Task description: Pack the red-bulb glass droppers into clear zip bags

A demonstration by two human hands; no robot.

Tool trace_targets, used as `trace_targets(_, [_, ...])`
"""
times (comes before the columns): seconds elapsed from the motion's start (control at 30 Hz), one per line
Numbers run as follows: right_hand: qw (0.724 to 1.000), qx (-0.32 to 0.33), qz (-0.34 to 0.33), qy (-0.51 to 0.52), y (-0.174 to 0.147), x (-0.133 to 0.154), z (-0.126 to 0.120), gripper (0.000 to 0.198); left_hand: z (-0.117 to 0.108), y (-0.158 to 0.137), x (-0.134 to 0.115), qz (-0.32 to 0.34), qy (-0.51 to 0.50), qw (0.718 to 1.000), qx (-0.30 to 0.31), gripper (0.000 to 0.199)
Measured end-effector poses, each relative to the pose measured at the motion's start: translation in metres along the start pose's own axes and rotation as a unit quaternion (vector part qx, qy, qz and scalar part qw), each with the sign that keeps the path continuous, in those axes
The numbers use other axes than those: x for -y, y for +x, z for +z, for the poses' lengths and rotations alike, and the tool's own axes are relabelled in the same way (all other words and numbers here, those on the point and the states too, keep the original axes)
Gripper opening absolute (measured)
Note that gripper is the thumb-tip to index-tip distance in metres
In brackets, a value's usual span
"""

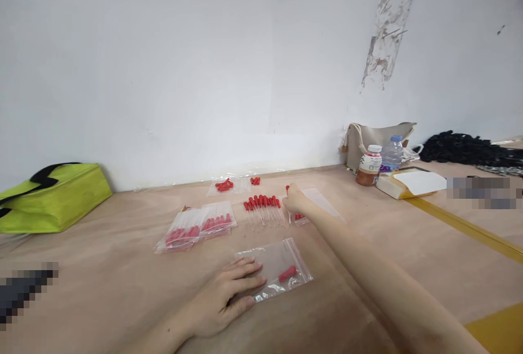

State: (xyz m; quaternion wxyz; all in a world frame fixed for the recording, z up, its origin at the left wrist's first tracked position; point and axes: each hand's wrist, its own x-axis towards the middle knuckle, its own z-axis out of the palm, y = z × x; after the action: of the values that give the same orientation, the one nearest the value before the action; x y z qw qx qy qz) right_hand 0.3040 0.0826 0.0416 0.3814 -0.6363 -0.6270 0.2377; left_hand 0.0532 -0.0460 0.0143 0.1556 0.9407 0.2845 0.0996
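Observation:
My left hand [231, 291] lies flat with fingers spread, its fingertips on the left part of a clear zip bag [269, 256]. One red rubber bulb [287, 274] shows inside that bag, near its zip end. Farther off, my right hand [297, 201] is closed on a dropper [287, 187]; its red bulb pokes out above the fingers and a thin clear tube shows below. Just left of it, several red-bulbed droppers [263, 201] lie side by side in a row. Behind my right hand is another clear bag [322, 201] with red bulbs at its near end.
Filled bags of droppers [216, 220] are stacked to the left. Loose red bulbs [224, 185] and clear tubes lie near the wall. A lime-green bag [77, 196] stands far left. A drink bottle [369, 166], a water bottle [393, 153] and a beige bag [378, 135] stand back right.

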Motion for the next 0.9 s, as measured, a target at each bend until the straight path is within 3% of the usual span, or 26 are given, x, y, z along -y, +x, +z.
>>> trace_targets(0.1, [0.998,-0.018,-0.02,0.058,-0.032,-0.014,-0.017,0.045,0.0,0.0,-0.001,-0.004,-0.004,1.0,-0.004,0.041])
trace_targets(0.17, [0.977,-0.042,-0.03,0.207,-0.056,-0.03,-0.021,0.054,0.001,0.0,-0.001,-0.007,-0.005,1.0,-0.007,0.043])
trace_targets(0.3, [0.934,-0.079,0.06,0.344,-0.089,-0.052,-0.016,0.057,0.003,-0.001,0.0,-0.009,-0.011,1.0,-0.024,0.047])
trace_targets(0.6, [0.926,-0.053,0.085,0.364,-0.104,-0.044,0.0,0.055,0.005,-0.002,0.002,-0.015,-0.027,0.999,-0.033,0.048])
trace_targets(0.9, [0.941,-0.091,0.049,0.321,-0.095,-0.055,-0.015,0.054,0.007,-0.003,0.006,-0.014,-0.017,0.999,-0.028,0.049])
